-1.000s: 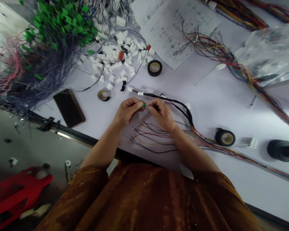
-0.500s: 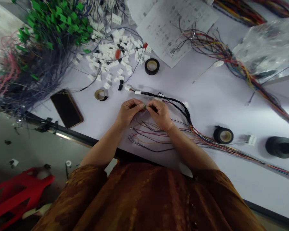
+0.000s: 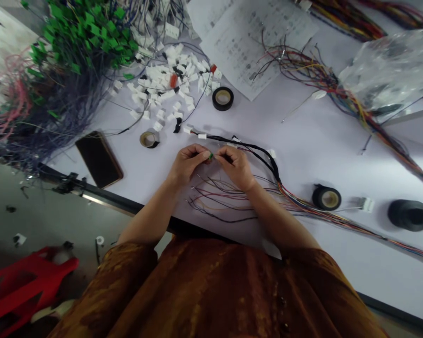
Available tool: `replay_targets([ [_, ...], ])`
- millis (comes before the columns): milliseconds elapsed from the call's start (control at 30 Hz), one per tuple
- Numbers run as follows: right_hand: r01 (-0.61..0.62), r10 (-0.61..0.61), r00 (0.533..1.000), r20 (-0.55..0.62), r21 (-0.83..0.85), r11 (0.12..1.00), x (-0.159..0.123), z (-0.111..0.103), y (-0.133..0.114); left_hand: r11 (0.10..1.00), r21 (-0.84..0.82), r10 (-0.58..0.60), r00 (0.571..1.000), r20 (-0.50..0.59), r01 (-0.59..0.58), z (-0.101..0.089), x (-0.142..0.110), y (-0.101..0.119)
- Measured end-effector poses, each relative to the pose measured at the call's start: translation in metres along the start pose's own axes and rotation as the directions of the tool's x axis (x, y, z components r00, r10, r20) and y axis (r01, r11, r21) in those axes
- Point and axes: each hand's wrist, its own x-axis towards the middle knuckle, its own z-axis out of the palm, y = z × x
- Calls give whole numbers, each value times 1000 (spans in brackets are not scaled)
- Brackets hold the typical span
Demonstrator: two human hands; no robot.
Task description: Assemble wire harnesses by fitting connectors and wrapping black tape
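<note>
Between thumb and forefinger, my left hand point(image 3: 187, 163) pinches a small green connector point(image 3: 210, 156). My right hand point(image 3: 234, 165) is closed in a pinch just to its right, its fingertips close to the connector; a thin wire seems to be in them, though it is mostly hidden. Behind both hands runs a black-taped wire harness point(image 3: 246, 143) with a white connector point(image 3: 188, 129) at its left end. Loose wires point(image 3: 218, 192) with bare terminals fan out below my hands and pass under my right forearm.
White connectors point(image 3: 176, 77) lie piled behind, beside a heap of green connectors point(image 3: 91, 33) on wires. Tape rolls point(image 3: 223, 98) and a phone point(image 3: 99, 159) rest on the table. A thick wire bundle point(image 3: 366, 115) crosses the right side near a plastic bag point(image 3: 391, 70).
My right fingertips have drawn slightly away to the right from the green connector, which now shows more clearly. My left hand stays almost where it was.
</note>
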Motion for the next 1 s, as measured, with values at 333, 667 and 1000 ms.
replay_targets([
  [333,-15,-15,964,264,111,994,3,-7,-10,996,90,-28,992,126,17,-1,0,0],
  [667,-53,7,958,287,151,987,2,-11,-9,999,40,-39,987,154,34,0,-1,1],
  [1000,-118,110,992,64,137,984,3,-3,-7,996,86,17,993,117,-27,-2,-2,1],
])
